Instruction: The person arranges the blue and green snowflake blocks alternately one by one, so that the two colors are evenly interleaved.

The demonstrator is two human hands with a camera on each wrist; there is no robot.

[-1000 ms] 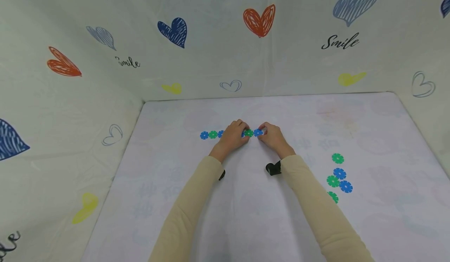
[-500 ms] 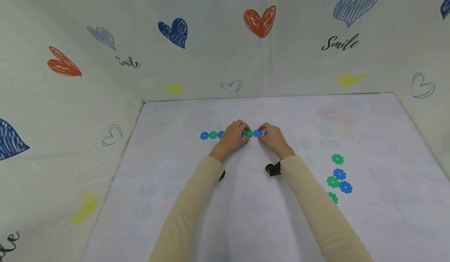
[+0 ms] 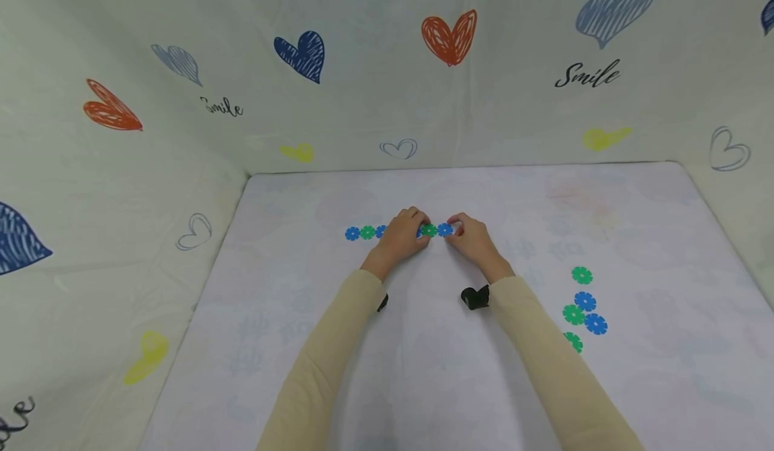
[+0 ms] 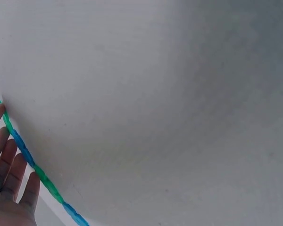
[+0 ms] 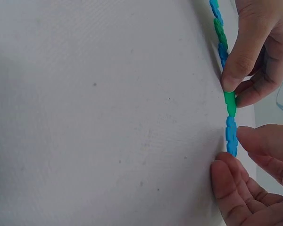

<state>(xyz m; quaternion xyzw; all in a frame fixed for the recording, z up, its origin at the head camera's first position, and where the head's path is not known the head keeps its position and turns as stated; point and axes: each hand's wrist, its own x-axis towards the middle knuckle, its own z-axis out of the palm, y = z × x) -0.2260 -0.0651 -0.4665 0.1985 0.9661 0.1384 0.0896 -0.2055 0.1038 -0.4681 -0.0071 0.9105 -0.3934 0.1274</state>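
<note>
A straight row of alternating blue and green notched, flower-shaped plastic discs lies across the back of the table (image 3: 423, 370). My left hand (image 3: 400, 234) covers the row's middle, its thumb and index finger pinching a green disc (image 3: 428, 230). In the left wrist view, the left fingers (image 4: 13, 176) line up along the edge of the row. At the right end, my right hand (image 3: 476, 241) has thumb and fingertips round the outer edge of a blue disc (image 5: 231, 136). That disc meets the green one edge to edge.
Loose discs lie at the right, among them a green disc (image 3: 582, 275) and a blue disc (image 3: 596, 324). The right sleeve (image 3: 544, 343) partly covers another green disc (image 3: 574, 342). A white cloth wall (image 3: 351, 115) with printed hearts rises behind the table.
My right wrist has shifted slightly right, its fingertips now further toward the outer edge of the blue disc. The left hand and the row hold their places.
</note>
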